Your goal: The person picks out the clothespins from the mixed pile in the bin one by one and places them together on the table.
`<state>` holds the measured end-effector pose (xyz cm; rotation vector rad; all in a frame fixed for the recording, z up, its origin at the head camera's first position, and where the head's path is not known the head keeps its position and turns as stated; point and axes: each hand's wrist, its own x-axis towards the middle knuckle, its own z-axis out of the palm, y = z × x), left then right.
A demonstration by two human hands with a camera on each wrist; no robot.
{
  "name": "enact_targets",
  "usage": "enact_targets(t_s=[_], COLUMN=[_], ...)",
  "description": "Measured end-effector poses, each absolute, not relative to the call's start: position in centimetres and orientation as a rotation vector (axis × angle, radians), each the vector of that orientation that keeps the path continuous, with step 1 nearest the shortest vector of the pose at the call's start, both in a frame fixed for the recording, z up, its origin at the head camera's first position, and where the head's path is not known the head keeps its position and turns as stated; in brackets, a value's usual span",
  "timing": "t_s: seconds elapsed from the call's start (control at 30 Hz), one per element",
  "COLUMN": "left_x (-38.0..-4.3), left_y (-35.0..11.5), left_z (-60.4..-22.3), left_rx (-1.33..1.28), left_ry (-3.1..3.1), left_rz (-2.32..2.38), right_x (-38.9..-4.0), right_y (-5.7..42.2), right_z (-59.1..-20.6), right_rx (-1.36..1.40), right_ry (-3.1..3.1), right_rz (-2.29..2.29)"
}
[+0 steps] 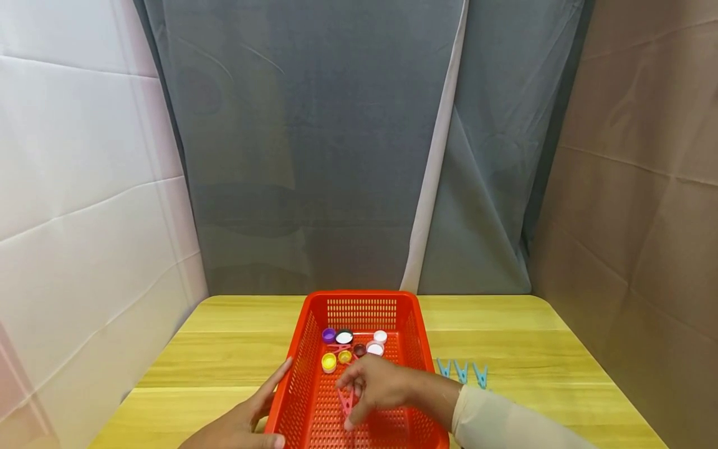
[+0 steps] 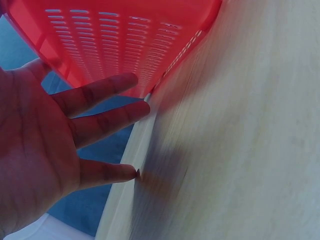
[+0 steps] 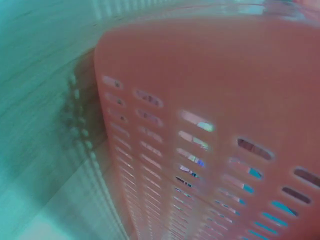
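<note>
We see the left hand (image 1: 241, 421) against the outer left side of the red basket (image 1: 361, 294), its fingers straight and spread apart, with the fingertips at the wall; nothing is held between them. The right hand (image 1: 381, 383) reaches in over the basket's right side, its fingers bent downward and the thumb held apart from them. A pink clothespin (image 1: 346, 405) sits in the gap between those right fingers and the thumb, inside the basket; we cannot tell whether it is pinched or just beside them.

Beyond the right fingers, on the basket floor, we find a cluster of small round containers. Nearest is a yellow container (image 1: 328, 362), with a smaller amber container (image 1: 344, 357) just right of it. Farther on from the fingers are a purple container (image 1: 328, 335), a black-rimmed container (image 1: 344, 337), a brown container (image 1: 359, 350), a pale pink container (image 1: 374, 348) and a white container (image 1: 380, 337). A second pink clothespin (image 1: 339, 347) lies among them.

To the right of the right fingers, outside the basket, we see blue clothespins (image 1: 462, 372) in a row on the wooden tabletop (image 1: 538, 349), beyond the pale sleeve (image 1: 505, 418).
</note>
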<state>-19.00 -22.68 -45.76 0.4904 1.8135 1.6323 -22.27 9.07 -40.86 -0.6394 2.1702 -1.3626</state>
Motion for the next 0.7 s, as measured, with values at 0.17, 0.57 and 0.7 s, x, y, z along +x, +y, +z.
enact_targets(t_s=[0.17,0.57,0.7], left_x=[-18.9,-18.8,-18.7], left_y=[-22.6,-22.5,-22.6], left_z=[-45.7,-45.6,-45.6], left_rx=[0.486,0.496,0.483], left_ry=[1.813,1.784,1.772], left_rz=[1.632,1.655,1.661], right_x=[-22.3,-22.1,-21.8], right_y=[9.8,12.2,13.3], right_z=[-40.4,-39.3,-38.9], right_rx=[-0.711,-0.769,-0.795], right_ry=[2.213,2.388,2.452], right_rz=[-1.368,-1.344,-1.362])
